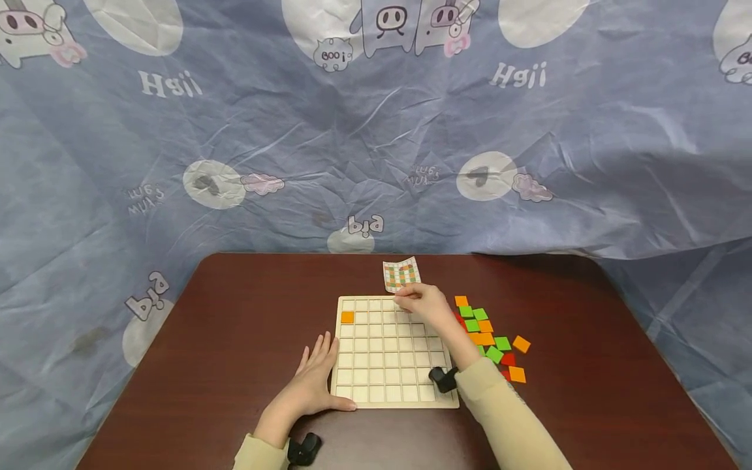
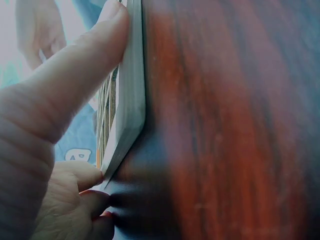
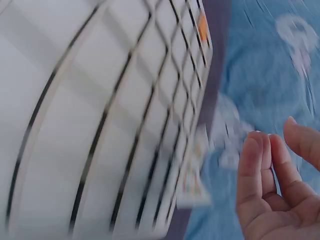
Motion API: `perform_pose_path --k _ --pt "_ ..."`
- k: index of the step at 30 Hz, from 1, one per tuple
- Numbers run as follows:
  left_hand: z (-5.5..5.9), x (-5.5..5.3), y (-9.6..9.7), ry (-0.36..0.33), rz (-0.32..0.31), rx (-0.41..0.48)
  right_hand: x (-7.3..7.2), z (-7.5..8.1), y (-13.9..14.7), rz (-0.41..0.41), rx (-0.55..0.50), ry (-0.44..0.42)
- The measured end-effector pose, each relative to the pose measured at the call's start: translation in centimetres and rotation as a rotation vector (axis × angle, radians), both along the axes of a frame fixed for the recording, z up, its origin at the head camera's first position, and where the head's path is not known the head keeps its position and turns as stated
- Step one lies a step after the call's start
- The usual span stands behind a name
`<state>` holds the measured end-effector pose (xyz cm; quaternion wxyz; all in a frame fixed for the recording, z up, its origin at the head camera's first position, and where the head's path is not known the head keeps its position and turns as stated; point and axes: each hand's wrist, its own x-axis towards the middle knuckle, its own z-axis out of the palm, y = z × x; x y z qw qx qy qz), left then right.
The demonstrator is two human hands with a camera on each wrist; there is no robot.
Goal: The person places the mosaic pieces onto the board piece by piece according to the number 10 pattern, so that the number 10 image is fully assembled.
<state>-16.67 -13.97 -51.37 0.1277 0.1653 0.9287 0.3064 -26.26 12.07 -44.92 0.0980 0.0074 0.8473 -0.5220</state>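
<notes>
A pale wooden grid board [image 1: 376, 359] lies on the table, with one orange square tile [image 1: 347, 317] in a cell near its far left corner. My left hand [image 1: 311, 385] spreads around the near left corner, thumb along the front edge and fingers at the left edge. In the left wrist view, that thumb [image 2: 85, 70] presses against the board's side. Over the board's far edge hovers my right hand [image 1: 427, 305], close to a small printed pattern card [image 1: 402, 274]. The right wrist view shows its fingers [image 3: 250, 170] loosely bent, thumb apart, nothing between them.
Right of the board, loose green, orange and red square tiles [image 1: 495, 354] lie scattered, some hidden behind my right forearm. One orange tile [image 1: 521, 344] sits farther out. Behind the dark wooden table [image 1: 247, 313] hangs a blue printed cloth [image 1: 329, 143].
</notes>
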Motion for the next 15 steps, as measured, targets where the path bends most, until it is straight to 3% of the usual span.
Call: perform_pose_path --k 7,15 --pt "0.4 0.0 -0.2 -0.009 0.008 0.005 1.7 0.6 8.7 -0.061 -0.014 -0.047" --pt "0.2 0.2 0.3 0.001 -0.002 0.029 4.3 -0.4 15.8 -0.137 0.040 -0.073"
